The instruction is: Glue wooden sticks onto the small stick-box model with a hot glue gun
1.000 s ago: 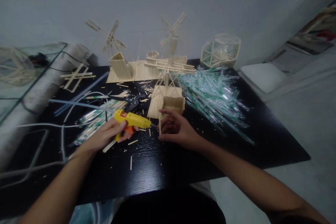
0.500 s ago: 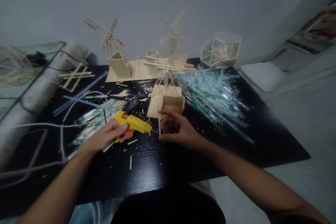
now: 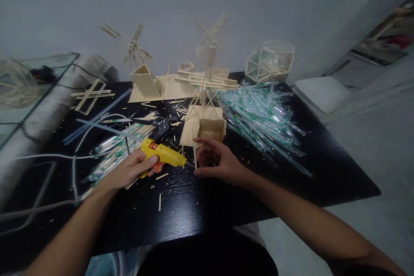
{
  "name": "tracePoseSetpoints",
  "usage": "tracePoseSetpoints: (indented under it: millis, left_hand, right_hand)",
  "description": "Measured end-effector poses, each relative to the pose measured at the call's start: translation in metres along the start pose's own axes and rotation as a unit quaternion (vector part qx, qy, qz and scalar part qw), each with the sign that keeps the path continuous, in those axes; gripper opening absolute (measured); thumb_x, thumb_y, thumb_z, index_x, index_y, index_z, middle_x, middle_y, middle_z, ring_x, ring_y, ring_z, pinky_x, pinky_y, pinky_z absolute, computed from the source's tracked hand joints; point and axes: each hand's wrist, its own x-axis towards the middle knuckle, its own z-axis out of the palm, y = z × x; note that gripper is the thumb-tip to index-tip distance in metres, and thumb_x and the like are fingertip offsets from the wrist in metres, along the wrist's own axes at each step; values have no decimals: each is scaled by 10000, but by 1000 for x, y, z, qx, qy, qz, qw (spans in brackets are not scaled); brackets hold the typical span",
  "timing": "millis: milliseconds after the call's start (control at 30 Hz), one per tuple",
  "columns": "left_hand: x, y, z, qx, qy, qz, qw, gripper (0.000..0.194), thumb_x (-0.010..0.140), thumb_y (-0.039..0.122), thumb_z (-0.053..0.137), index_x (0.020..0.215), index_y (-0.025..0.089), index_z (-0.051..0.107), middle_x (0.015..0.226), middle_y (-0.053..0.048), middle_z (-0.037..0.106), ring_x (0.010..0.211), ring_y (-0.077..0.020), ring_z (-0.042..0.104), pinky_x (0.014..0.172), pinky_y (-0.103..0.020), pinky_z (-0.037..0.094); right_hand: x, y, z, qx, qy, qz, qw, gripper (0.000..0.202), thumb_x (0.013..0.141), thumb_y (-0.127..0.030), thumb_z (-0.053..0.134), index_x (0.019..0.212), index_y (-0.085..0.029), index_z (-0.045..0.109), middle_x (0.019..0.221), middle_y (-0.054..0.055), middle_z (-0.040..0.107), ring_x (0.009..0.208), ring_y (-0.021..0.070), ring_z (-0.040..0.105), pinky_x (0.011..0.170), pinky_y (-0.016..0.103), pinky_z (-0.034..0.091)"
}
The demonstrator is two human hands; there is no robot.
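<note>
My left hand (image 3: 137,168) is wrapped round a yellow hot glue gun (image 3: 164,154) with an orange trigger and a long clear glue stick in its back. The nozzle points right, close to a thin wooden stick (image 3: 195,157) at the front edge of a wooden windmill model's base (image 3: 187,133). Curled beside that edge, my right hand (image 3: 220,161) has the stick between its thumb and forefinger; the other fingers are partly hidden. On the base stand a small open box (image 3: 211,129) of wood strips and a frame carrying flat windmill blades (image 3: 207,79).
Behind stand more windmill models (image 3: 145,82). Green-and-clear plastic wrappers (image 3: 265,116) are heaped on the right. Left lie packed wooden sticks (image 3: 116,148), black pliers (image 3: 164,127), glue sticks (image 3: 97,116) and a white cable (image 3: 75,177). Wood scraps dot the black table (image 3: 226,211).
The whole view has shifted very slightly. Both hands hold nearly the same pose, with the glue gun nozzle still by the stick.
</note>
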Motion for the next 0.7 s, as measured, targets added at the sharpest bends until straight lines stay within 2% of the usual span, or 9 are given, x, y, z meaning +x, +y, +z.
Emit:
tracePoseSetpoints:
  millis: [233,700]
  left_hand:
    - [0,5,1,10,2,1,1000,616,919,684,494,742,132,702,582,-33,575,525,-120,474,482,-224,358]
    - [2,0,1,27,25,-13,999,646,907,717,483,710,131,671,586,-30,583,528,-123,481,511,-237,356]
  right_hand:
    - [0,2,0,-1,-2,0,1000,760,646,-152,913,1309,-226,548,912,-30,662,722,93,628,667,246,533]
    - [-2,-1,1,-1,-15,4,1000,764,653,-139,909,1318,-236,546,941,-26,645,725,90,619,673,247,514]
